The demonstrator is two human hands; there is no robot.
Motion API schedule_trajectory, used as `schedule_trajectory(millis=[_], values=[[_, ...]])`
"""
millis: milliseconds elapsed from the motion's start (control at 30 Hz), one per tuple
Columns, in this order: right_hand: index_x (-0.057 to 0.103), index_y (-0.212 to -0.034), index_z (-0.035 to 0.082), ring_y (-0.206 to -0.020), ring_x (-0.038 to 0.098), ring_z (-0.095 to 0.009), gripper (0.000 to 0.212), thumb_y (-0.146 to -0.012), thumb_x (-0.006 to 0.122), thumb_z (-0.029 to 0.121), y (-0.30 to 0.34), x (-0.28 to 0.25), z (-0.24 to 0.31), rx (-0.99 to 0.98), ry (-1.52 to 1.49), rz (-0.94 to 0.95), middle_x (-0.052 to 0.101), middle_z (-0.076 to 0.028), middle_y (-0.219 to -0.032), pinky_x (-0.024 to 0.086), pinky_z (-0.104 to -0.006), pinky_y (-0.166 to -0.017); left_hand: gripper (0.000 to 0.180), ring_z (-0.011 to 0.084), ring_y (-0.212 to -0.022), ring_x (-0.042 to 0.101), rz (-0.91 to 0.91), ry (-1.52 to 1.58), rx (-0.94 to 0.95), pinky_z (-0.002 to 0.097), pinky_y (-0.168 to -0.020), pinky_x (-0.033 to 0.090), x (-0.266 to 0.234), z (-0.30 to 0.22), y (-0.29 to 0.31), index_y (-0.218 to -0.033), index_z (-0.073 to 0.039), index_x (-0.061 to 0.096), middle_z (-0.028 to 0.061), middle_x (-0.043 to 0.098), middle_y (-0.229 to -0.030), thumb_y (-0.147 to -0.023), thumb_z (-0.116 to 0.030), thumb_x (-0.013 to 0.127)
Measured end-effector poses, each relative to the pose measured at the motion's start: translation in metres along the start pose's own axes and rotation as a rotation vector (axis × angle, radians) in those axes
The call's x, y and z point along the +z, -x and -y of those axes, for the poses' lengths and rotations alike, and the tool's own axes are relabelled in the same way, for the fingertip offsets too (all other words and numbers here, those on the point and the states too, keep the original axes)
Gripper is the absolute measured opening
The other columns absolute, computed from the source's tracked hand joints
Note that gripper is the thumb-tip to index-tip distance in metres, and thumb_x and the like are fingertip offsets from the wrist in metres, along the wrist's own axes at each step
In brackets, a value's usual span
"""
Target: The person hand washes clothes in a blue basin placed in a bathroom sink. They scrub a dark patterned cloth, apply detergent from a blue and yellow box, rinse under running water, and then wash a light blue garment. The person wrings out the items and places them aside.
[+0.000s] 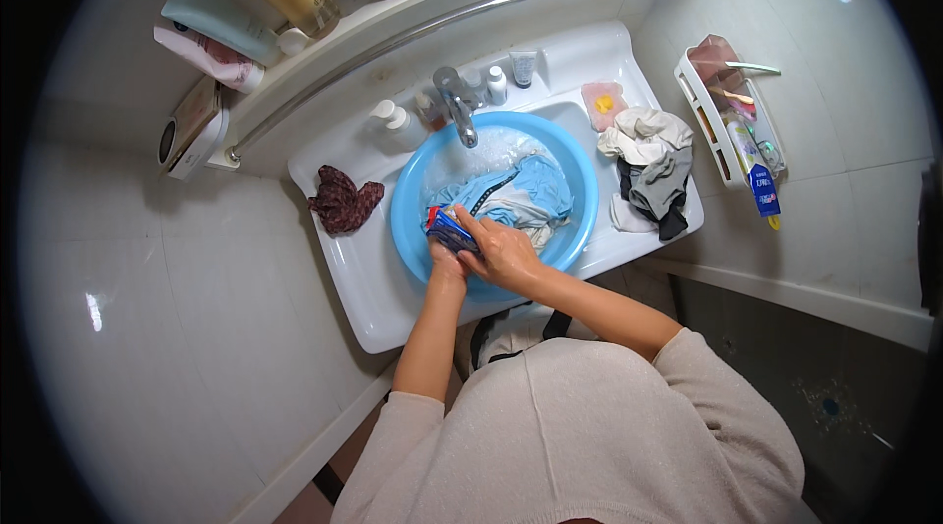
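Note:
Over the near rim of a light blue basin (582, 165), both my hands grip a small blue-and-red packet (455, 233). My left hand (444, 257) is wrapped round it from below. My right hand (503, 257) holds its right side, thumb and fingers closed on it. What is inside the packet does not show. Behind the hands, a wet light blue and white garment (530, 192) with a dark zip-like strip lies in sudsy water in the basin. Above the basin's far rim stands a chrome faucet (458, 104).
The white sink (365, 313) carries a dark red crumpled cloth (344, 200) on the left and a heap of white, grey and black clothes (652, 165) on the right. A pump bottle (391, 119) stands behind. Overhead runs a shelf rail (471, 13); a wall rack (722, 131) holds toothbrushes.

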State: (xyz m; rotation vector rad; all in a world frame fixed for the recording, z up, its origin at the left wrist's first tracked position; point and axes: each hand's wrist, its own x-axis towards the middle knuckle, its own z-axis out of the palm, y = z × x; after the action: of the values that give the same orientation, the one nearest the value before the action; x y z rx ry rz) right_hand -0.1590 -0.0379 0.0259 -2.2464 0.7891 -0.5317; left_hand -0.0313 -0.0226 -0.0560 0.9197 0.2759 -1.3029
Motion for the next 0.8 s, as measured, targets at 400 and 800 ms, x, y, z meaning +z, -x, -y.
schedule_trajectory(millis=[400,800], values=[[0.038,-0.135,0.012,-0.071,0.06,-0.033,0.068,-0.075,0.067,0.025,-0.001,0.011,-0.023,0.018,0.027,-0.002,0.057,-0.016,-0.08,0.048,-0.043,-0.058,0.039,0.0265,-0.105,0.055,-0.054,-0.301,0.034,0.0412,-0.097,0.041,-0.016,-0.005,0.008,-0.109,-0.008,0.056,0.0096,0.06,-0.11,-0.096,-0.034,0.029],[0.036,-0.135,0.013,-0.077,0.061,-0.036,0.065,-0.079,0.063,0.028,-0.001,0.012,-0.023,0.099,-0.056,0.063,0.06,-0.018,-0.087,0.049,-0.044,-0.064,0.036,0.0215,-0.1,0.058,0.034,-0.121,-0.099,0.0375,-0.091,0.045,-0.026,-0.008,0.009,-0.111,-0.006,0.055,0.0075,0.061,-0.106,-0.094,-0.03,0.036]])
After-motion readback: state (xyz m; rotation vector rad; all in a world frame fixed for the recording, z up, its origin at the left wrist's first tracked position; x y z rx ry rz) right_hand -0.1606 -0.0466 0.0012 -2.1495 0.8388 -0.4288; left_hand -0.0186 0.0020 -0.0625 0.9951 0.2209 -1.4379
